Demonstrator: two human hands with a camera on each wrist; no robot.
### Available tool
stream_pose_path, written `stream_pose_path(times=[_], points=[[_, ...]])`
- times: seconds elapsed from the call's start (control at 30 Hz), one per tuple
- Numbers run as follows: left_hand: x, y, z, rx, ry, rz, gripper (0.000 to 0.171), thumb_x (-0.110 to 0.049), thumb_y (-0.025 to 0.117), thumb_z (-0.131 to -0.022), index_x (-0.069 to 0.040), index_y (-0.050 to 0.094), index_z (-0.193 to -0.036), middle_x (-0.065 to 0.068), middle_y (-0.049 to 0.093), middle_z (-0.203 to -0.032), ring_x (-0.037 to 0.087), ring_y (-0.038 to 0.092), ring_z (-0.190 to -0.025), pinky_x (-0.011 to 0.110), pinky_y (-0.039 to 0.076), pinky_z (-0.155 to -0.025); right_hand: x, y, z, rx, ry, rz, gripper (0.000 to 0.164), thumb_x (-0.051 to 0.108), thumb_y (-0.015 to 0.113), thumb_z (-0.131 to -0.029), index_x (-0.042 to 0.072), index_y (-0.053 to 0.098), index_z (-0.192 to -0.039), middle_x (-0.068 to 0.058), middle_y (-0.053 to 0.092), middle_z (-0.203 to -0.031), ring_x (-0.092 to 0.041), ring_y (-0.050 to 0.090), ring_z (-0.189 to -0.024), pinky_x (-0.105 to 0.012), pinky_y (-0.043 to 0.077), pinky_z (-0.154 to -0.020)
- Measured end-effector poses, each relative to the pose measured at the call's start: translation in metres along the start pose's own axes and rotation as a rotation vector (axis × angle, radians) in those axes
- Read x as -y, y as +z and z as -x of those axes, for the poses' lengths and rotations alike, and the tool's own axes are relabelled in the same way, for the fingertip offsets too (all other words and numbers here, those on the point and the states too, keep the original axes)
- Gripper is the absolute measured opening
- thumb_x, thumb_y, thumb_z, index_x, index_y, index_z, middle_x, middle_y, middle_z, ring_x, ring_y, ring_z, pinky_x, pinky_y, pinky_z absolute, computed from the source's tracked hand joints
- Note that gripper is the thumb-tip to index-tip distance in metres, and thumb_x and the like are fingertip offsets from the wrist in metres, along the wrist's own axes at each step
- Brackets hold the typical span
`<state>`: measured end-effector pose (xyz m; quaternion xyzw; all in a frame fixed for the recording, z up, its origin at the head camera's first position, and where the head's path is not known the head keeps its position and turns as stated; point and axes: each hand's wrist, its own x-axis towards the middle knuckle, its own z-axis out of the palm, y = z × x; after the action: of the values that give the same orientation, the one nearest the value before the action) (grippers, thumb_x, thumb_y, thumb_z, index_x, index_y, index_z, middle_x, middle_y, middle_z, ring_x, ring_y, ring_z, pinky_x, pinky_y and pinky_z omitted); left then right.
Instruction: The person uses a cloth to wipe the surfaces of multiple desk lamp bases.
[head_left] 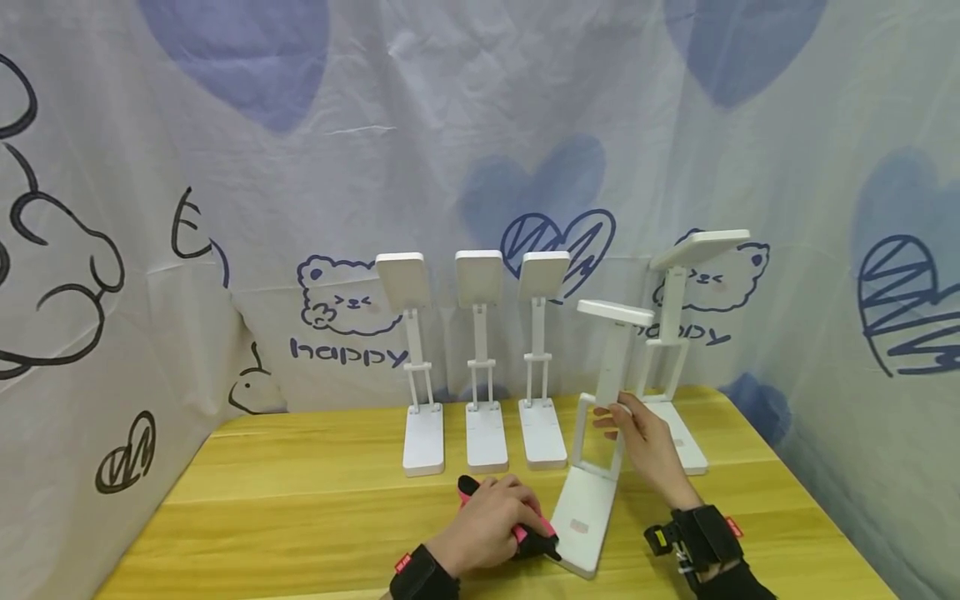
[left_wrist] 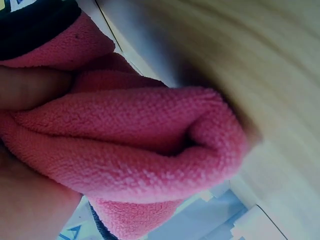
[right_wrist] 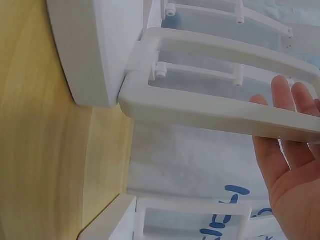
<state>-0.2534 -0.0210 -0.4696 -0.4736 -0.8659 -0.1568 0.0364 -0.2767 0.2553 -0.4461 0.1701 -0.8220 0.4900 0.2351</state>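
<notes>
In the head view my left hand [head_left: 487, 518] grips a bunched pink cloth [left_wrist: 145, 117] with black edging. The cloth lies against the table beside the lower end of a white folding phone stand's base. That white phone stand [head_left: 588, 504] stands unfolded near the front, its flat head tilted almost level and a small label on its base. My right hand [head_left: 647, 437] holds its upright frame near the upper joint. In the right wrist view the fingers [right_wrist: 282, 95] reach around one side bar of the frame. Folded cloth fills the left wrist view and hides most of the left fingers.
Behind, three similar white stands [head_left: 486, 437] stand in a row on the yellow wooden table [head_left: 315, 500]. Another white stand [head_left: 678, 433] is at the back right, close behind my right hand. A printed cloth curtain [head_left: 420, 150] surrounds the table's back and sides.
</notes>
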Motion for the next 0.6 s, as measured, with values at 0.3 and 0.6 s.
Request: stream_pose_path(times=[0.3,0.6], points=[[0.013,0.001,0.005,-0.014,-0.035,-0.030,0.052,0.007,0.063,-0.078,-0.039,0.077,-0.099,-0.016,0.066,-0.103,0.011,0.056,-0.106,0.041,0.043,-0.094,0.006,-0.003,0.001,0.005,-0.002,0.024,0.030,0.011,0.039,-0.106,0.001,0.056,-0.127,-0.020,0.069,-0.110,-0.031,0.069,-0.095,-0.033,0.057,-0.077],[0.019,0.001,0.007,0.007,-0.070,-0.044,0.048,0.004,0.064,-0.079,-0.038,0.078,-0.097,-0.016,0.067,-0.102,0.013,0.055,-0.109,0.046,0.040,-0.099,0.000,-0.003,-0.002,-0.008,-0.025,0.058,0.027,0.012,0.042,-0.104,0.003,0.059,-0.124,-0.019,0.071,-0.109,-0.031,0.071,-0.093,-0.032,0.058,-0.075]])
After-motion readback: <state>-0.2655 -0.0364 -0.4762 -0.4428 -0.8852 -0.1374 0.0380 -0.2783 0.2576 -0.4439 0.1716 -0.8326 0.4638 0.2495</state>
